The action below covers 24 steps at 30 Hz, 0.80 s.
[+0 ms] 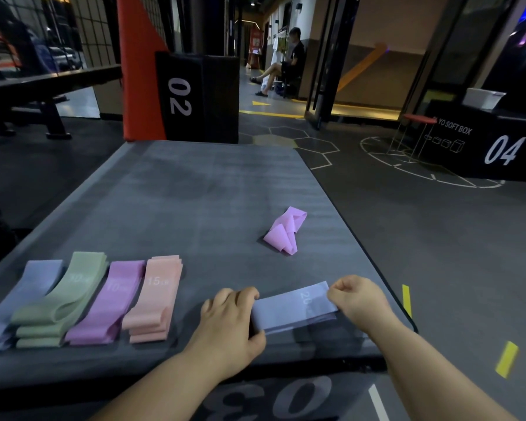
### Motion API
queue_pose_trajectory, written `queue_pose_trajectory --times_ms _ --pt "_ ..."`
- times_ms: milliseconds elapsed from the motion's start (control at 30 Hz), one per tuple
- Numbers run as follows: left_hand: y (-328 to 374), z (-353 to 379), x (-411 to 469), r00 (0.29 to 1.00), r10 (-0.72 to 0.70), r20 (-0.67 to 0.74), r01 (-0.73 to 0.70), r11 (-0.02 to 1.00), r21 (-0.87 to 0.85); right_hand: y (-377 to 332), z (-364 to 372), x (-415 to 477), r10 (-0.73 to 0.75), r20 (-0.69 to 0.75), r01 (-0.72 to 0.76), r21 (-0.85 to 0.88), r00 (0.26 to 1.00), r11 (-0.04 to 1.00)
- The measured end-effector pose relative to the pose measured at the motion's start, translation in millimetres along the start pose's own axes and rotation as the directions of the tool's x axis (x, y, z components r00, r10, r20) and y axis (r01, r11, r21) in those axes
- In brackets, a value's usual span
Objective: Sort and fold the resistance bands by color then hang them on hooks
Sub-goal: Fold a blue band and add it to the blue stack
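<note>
A lavender-blue resistance band [292, 309] marked "20" lies stretched flat near the front of the grey mat [213, 189]. My left hand [231, 323] grips its left end and my right hand [357, 300] pinches its right end. To the left lie sorted folded piles in a row: lavender-blue bands [22, 296], green bands [60, 299], purple bands [110, 302] and peach bands [155, 296]. A crumpled pink-purple band [284, 230] lies loose further back on the mat's right side.
The mat tops a black soft box with "03" on its near face. Black boxes marked "02" [195, 95] and "04" [483, 141] stand behind and to the right. A person [286, 60] sits in the far corridor. No hooks are visible.
</note>
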<state>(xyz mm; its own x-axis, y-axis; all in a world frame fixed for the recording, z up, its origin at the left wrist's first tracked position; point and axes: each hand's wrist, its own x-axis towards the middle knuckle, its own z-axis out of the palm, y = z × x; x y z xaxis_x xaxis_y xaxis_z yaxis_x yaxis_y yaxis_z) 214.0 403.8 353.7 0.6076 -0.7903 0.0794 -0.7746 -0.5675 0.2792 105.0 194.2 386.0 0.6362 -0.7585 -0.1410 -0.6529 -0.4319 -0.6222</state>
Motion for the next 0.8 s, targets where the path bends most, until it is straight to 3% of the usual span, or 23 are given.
queue_pose_trajectory --times_ms 467,800 --pt "1.4 0.9 1.5 1.0 -0.012 -0.026 0.01 0.998 -0.067 6.0 3.0 -3.6 -0.043 -0.006 0.042 -0.141 0.999 0.989" --pt "-1.1 -2.1 1.5 0.999 0.01 -0.042 -0.013 0.998 -0.069 -0.5 6.6 -5.8 0.052 0.031 -0.045 -0.192 0.998 0.98"
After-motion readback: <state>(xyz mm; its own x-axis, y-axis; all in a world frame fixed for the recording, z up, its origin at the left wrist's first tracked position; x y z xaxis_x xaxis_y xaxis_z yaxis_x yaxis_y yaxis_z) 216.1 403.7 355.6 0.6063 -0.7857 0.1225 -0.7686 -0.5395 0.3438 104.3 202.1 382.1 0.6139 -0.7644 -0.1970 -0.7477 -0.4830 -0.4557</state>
